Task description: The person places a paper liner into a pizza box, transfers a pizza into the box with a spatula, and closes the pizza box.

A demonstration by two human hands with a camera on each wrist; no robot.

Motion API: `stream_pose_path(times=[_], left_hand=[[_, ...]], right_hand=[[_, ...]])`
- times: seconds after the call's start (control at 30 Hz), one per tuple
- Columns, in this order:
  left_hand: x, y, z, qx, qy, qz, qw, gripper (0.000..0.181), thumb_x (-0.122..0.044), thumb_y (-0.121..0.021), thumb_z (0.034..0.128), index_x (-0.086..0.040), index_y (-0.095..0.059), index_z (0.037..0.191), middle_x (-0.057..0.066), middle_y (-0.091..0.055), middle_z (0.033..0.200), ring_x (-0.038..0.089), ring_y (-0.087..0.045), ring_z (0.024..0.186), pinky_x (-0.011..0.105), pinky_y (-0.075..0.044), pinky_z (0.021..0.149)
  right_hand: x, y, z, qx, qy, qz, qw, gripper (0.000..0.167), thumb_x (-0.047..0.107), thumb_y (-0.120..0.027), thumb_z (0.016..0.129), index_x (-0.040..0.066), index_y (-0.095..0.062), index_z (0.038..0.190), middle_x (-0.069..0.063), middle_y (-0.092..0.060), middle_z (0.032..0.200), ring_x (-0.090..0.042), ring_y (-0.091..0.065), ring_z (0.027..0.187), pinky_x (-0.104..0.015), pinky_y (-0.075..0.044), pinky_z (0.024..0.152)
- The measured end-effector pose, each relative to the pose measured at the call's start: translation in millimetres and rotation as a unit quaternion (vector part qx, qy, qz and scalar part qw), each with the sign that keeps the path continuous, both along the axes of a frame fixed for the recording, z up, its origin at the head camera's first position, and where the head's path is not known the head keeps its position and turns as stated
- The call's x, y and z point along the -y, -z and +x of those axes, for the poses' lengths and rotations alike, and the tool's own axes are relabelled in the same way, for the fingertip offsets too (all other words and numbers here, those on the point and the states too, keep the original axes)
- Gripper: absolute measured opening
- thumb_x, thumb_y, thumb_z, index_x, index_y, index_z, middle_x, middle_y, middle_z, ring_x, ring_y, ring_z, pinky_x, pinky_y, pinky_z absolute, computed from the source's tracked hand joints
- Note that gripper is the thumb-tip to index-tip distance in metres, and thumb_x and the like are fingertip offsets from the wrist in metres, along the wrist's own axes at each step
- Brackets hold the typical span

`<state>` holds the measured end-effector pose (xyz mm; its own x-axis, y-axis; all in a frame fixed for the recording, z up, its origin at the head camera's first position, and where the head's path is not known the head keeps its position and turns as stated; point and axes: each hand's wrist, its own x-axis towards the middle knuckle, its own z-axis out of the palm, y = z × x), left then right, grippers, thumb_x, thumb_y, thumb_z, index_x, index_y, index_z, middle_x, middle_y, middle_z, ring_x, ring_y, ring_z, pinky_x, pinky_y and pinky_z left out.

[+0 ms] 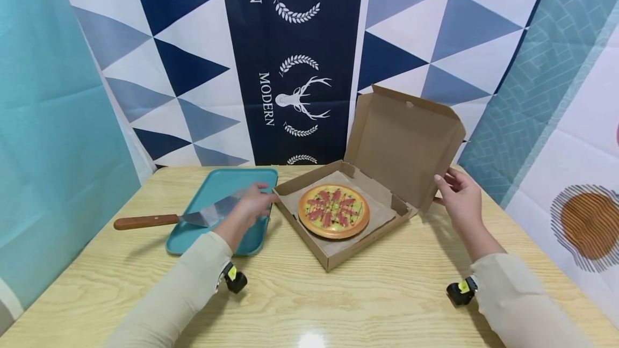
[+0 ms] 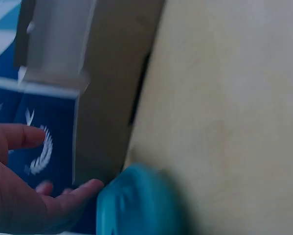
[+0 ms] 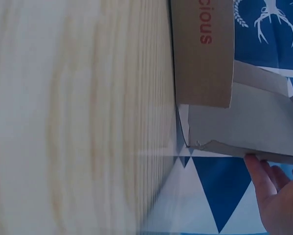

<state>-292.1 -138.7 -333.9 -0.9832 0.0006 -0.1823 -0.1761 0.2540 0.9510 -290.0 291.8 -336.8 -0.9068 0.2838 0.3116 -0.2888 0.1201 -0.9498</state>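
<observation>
An open cardboard pizza box [image 1: 309, 248] lies on the table, its lid [image 1: 403, 141] raised and leaning back. Inside, on a paper liner, sits a round pizza [image 1: 333, 211] with red toppings. My left hand [image 1: 251, 203] is over the tray's right side, fingers spread beside the box's left corner; whether they touch it is unclear. At the lid's right edge, my right hand [image 1: 461, 197] rests its fingertips against the cardboard. The right wrist view shows the fingers [image 3: 256, 171] meeting the lid's edge, partly cut off by the frame.
A teal tray [image 1: 251, 240] lies left of the box. Across it rests a pizza server with a metal blade [image 1: 195, 218] and wooden handle [image 1: 145, 222], which juts past the tray's left side. Behind the wooden table [image 1: 348, 310] hangs a patterned cloth [image 1: 300, 42].
</observation>
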Motion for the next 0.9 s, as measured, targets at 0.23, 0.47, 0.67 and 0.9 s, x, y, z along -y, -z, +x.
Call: stream_pose_path(times=[0.23, 0.47, 0.67, 0.9], left_hand=[[16.5, -0.9, -46.5, -0.11, 0.047, -0.133, 0.9839, 0.044, -0.008, -0.061, 0.0931, 0.005, -0.051, 0.134, 0.025, -0.051, 0.134, 0.036, -0.051, 0.121, 0.046, -0.045, 0.098], [16.4, 5.4, -71.8, -0.135, 0.104, -0.182, 0.9684, 0.041, -0.007, -0.061, 0.0922, 0.002, -0.058, 0.132, 0.021, -0.062, 0.125, 0.029, -0.062, 0.108, 0.038, -0.055, 0.078], [14.0, 6.3, -79.3, -0.136, 0.124, -0.221, 0.9578, 0.033, -0.002, -0.063, 0.0883, -0.001, -0.067, 0.121, 0.016, -0.068, 0.111, 0.02, -0.065, 0.082, 0.032, -0.056, 0.068], [13.7, 3.7, -78.8, -0.149, 0.144, -0.27, 0.9403, 0.026, 0.003, -0.062, 0.0878, 0.0, -0.073, 0.111, 0.014, -0.066, 0.113, 0.02, -0.064, 0.082, 0.031, -0.056, 0.064]], right_hand=[[6, -1.1, 2.7, 0.028, 0.038, -0.022, 0.9986, 0.037, 0.009, -0.065, 0.093, -0.007, -0.054, 0.124, 0.011, -0.058, 0.088, -0.001, -0.058, 0.079, -0.019, -0.055, 0.058], [8, -4.5, 2.7, 0.051, 0.075, 0.011, 0.9958, 0.024, 0.006, -0.065, 0.092, -0.004, -0.057, 0.112, 0.008, -0.056, 0.086, -0.002, -0.057, 0.076, -0.02, -0.055, 0.058], [8, -7.0, 0.9, 0.046, 0.077, 0.016, 0.9959, 0.044, 0.004, -0.062, 0.091, -0.009, -0.051, 0.132, 0.016, -0.057, 0.081, 0.004, -0.06, 0.071, -0.019, -0.054, 0.054], [5, -7.8, -0.6, 0.058, 0.045, 0.075, 0.9945, 0.05, 0.007, -0.056, 0.095, -0.007, -0.043, 0.141, 0.007, -0.057, 0.094, 0.004, -0.059, 0.076, -0.024, -0.057, 0.06]])
